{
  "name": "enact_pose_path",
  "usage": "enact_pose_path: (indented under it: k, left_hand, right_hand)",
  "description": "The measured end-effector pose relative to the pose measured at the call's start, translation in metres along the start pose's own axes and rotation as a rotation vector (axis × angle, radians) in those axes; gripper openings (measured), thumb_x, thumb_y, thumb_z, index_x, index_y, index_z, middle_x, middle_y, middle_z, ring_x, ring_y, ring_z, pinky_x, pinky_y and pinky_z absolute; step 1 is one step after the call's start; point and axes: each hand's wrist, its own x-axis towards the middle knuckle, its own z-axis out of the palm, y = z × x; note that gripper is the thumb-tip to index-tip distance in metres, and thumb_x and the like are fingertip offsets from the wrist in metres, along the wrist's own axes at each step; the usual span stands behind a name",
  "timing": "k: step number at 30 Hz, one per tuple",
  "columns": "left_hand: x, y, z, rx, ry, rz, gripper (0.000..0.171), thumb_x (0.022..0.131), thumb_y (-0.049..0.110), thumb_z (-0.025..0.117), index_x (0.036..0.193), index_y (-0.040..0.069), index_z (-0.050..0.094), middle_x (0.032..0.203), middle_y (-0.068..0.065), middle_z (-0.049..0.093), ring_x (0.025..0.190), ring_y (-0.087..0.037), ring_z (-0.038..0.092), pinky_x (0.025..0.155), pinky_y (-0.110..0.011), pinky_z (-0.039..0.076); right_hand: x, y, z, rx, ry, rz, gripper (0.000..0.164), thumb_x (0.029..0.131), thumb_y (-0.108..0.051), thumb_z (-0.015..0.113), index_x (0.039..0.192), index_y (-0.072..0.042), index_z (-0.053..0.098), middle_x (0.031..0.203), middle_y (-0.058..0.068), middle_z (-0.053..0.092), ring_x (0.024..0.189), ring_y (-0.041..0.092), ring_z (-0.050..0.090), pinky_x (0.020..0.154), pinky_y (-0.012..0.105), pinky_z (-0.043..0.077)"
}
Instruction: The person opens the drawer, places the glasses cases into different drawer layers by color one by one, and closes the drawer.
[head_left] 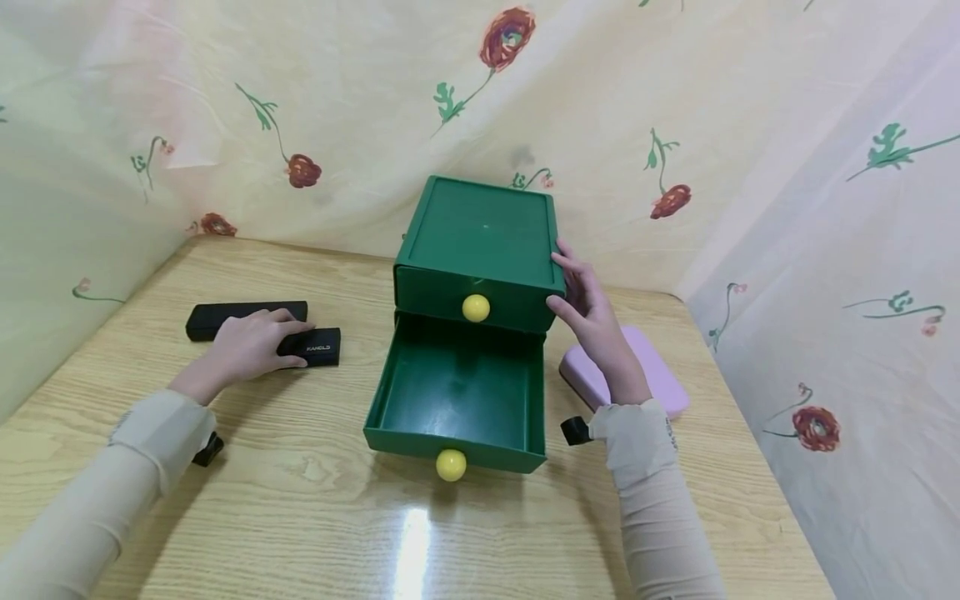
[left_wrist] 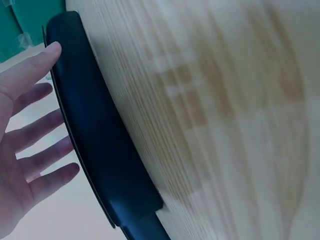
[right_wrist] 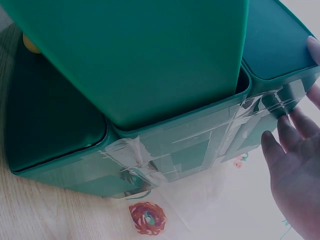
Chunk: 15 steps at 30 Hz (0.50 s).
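Note:
A green drawer unit (head_left: 487, 229) stands in the middle of the table, its top drawer closed and the drawer (head_left: 459, 383) below pulled out with nothing in it. Both fronts carry yellow knobs. My right hand (head_left: 592, 312) rests against the unit's upper right side, thumb at the front corner and fingers extended along the side. On the left, my left hand (head_left: 251, 346) is over a black box (head_left: 322, 346) with pale lettering. In the left wrist view its thumb overlaps the edge of a dark box (left_wrist: 100, 125), and the fairly straight fingers reach that edge.
Behind the lettered box lies a longer black case (head_left: 213, 319). A lilac case (head_left: 660, 375) sits on the table under my right forearm. Flowered cloth (head_left: 360, 108) hangs behind and at both sides. Clear tape (right_wrist: 190, 142) runs along the drawer unit's side.

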Motion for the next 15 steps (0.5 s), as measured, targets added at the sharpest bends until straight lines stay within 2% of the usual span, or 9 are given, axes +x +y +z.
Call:
enact_pose_path:
  k: [5, 11, 15]
  left_hand:
    - [-0.0020, -0.0057, 0.0009, 0.005, -0.040, 0.013, 0.059, 0.077, 0.036, 0.081, 0.129, 0.014, 0.063, 0.116, -0.016, 0.064, 0.099, -0.033, 0.064, 0.054, -0.041, 0.050]
    - [-0.0019, -0.0066, 0.0013, 0.005, -0.055, 0.032, 0.055, 0.079, 0.033, 0.080, 0.129, 0.017, 0.063, 0.115, -0.015, 0.063, 0.101, -0.033, 0.062, 0.058, -0.043, 0.052]
    - [-0.0016, -0.0046, 0.0009, 0.011, -0.065, 0.028, 0.055, 0.080, 0.036, 0.078, 0.130, 0.018, 0.063, 0.114, -0.015, 0.062, 0.100, -0.032, 0.062, 0.058, -0.043, 0.052]
  right_hand:
    - [0.0000, 0.0008, -0.0003, 0.001, -0.008, -0.002, 0.052, 0.099, -0.004, 0.049, 0.148, -0.011, 0.032, 0.164, -0.007, 0.014, 0.152, 0.015, 0.011, 0.122, 0.037, 0.018]
    - [-0.0001, 0.0012, -0.0008, 0.003, -0.008, 0.005, 0.052, 0.099, -0.004, 0.049, 0.148, -0.012, 0.032, 0.164, -0.008, 0.013, 0.152, 0.016, 0.011, 0.122, 0.048, 0.014]
    - [0.0001, 0.0014, -0.0012, 0.002, -0.006, 0.011, 0.052, 0.100, -0.004, 0.049, 0.148, -0.012, 0.032, 0.164, -0.009, 0.014, 0.152, 0.016, 0.011, 0.122, 0.051, 0.014]
